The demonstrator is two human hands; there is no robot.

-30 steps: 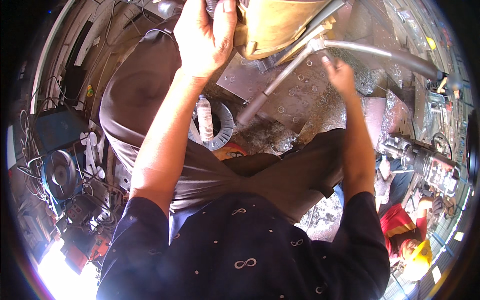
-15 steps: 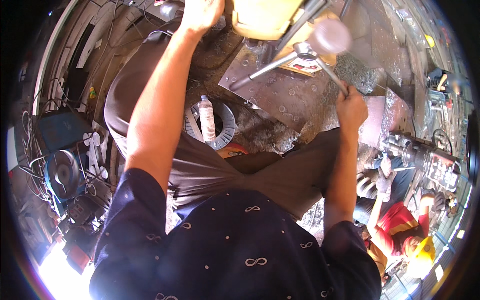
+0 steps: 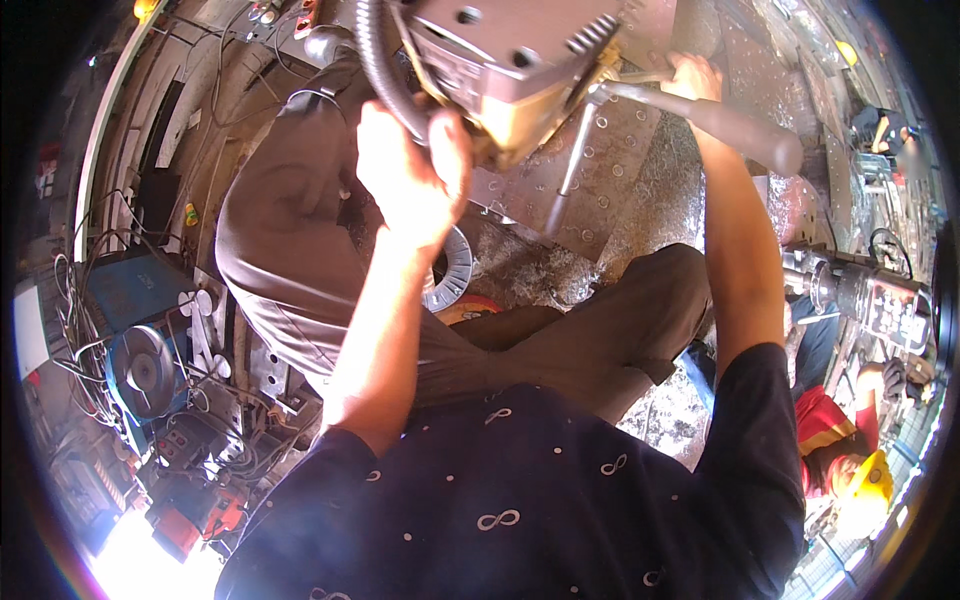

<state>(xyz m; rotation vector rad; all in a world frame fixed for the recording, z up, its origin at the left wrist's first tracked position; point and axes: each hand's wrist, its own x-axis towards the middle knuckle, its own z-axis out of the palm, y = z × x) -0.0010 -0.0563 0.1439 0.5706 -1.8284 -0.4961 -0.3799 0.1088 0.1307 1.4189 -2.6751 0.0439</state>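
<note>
A drilling machine (image 3: 490, 75) with a dark top and yellow lower body fills the top middle, partly cut off by the frame. From its left side a black corrugated hose (image 3: 372, 50) curves down into my left hand (image 3: 410, 185), which is closed around it, thumb against the machine's edge. On the machine's right is a spoked feed handle (image 3: 597, 95). My right hand (image 3: 695, 78) is closed on one of its spokes, fingers partly hidden. A second spoke with a thick grip (image 3: 745, 130) crosses over my right forearm, and a third points down.
Below the machine lie steel plates (image 3: 620, 150) with round marks. A grey slotted ring (image 3: 458, 265) sits by my left forearm. A blue wire-feed unit (image 3: 140, 370) and tangled cables are at left. At lower right, a co-worker in a yellow helmet (image 3: 868, 490) works near another machine (image 3: 890, 315).
The machine has tilted and its dark top now faces me. The spoked handle has turned. My left hand has come down to the hose; my right has moved up. The bottle is now hidden.
</note>
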